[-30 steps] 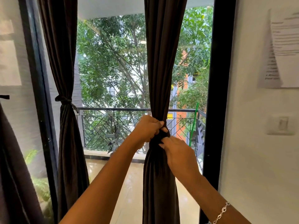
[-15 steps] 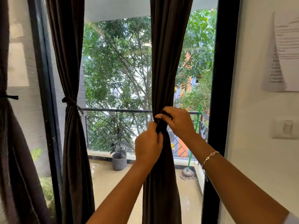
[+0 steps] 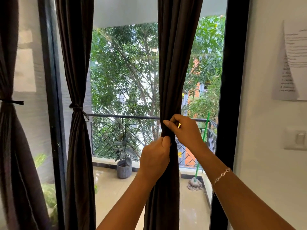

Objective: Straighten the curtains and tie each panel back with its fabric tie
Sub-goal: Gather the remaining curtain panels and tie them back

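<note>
Nearest me, my right wrist carries a bracelet [image 3: 221, 175], and both forearms reach up to the right curtain panel [image 3: 176, 72], which hangs gathered into a narrow column in front of the glass. My left grip [image 3: 154, 156] is curled closed just below the gathered waist of the panel, pinching dark cloth that I take to be one end of the fabric tie [image 3: 166, 133]. My right grip [image 3: 184, 130] sits just above and to the right of it, thumb and forefinger pinched on dark fabric at the panel's front, likely the tie's other end, though the same colour everywhere makes that hard to settle. The tie itself shows only as a short band round the panel between my two grips.

So I judge this to be the knotting step on the last panel. The next move calls for pulling the two ends against each other so the band cinches evenly, without letting the folds slip out of the bundle.

Further left, the middle panel [image 3: 78, 146] is already bound by its tie [image 3: 77, 107], and the far-left panel [image 3: 10, 146] by another tie [image 3: 12, 102]. Beyond the glass lies the balcony with a potted plant [image 3: 123, 163], a mop [image 3: 196, 181] leaning at the right, the railing [image 3: 124, 117], then trees.
</note>
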